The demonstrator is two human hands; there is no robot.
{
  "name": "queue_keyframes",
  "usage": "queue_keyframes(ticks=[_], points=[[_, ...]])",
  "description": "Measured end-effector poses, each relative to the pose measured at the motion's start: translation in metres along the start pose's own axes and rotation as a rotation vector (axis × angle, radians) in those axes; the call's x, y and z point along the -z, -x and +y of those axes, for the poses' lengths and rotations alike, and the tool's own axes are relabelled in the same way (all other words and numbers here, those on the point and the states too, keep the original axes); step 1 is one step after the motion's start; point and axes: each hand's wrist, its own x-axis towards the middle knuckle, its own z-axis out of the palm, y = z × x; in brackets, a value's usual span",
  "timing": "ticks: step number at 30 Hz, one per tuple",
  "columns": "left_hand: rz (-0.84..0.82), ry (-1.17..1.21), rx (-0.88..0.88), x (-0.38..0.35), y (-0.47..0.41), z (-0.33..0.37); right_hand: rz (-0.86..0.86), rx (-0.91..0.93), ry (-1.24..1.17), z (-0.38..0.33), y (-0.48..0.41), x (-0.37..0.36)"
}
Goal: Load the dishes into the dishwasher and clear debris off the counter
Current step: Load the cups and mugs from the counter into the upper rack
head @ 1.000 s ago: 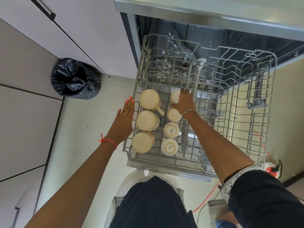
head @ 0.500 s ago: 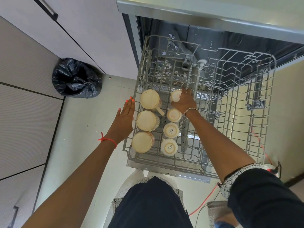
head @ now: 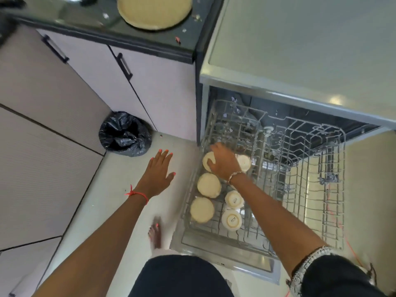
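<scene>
The dishwasher's wire rack is pulled out. Upside-down cream mugs fill its left side, with small white cups in a row beside them. My right hand reaches into the rack's far left part, and its fingers and thumb curl round the farthest cream mug. To the left of the rack, my left hand hovers over the floor with its fingers spread and holds nothing. A cream plate lies on the dark counter, with small bits of debris scattered near it.
A black bin bag sits on the floor in the corner by the cupboards. Cupboard doors with dark handles stand under the counter. My bare foot is on the floor just left of the rack. The rack's right half holds no dishes.
My right hand left the small cup and moved left onto the farthest cream mug. My left hand drew away from the rack's edge to the left. The view pulled back and now shows the counter.
</scene>
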Motion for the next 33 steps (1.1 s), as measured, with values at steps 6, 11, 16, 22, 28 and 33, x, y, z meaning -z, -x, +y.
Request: queue_keyframes(ticks=[6,11,16,22,28,33], points=[[0.03,-0.056,-0.021,0.051,0.006,-0.06,-0.062,0.137,0.102,-0.099,-0.028,-0.003],[0.053,-0.098,-0.021,0.095,0.011,-0.132,-0.075,0.101,0.119,-0.175,-0.069,-0.015],[0.119,-0.096,-0.024,0.154,0.009,-0.205,-0.071,0.119,0.132,-0.253,-0.118,-0.015],[0.288,-0.054,-0.021,0.218,-0.005,-0.262,-0.002,0.212,0.138,-0.326,-0.173,0.013],[0.441,-0.08,0.001,0.285,-0.039,-0.305,0.128,0.34,0.162,-0.381,-0.249,0.06],[0.545,-0.04,0.001,0.347,-0.084,-0.329,0.259,0.396,0.077,-0.415,-0.308,0.1]])
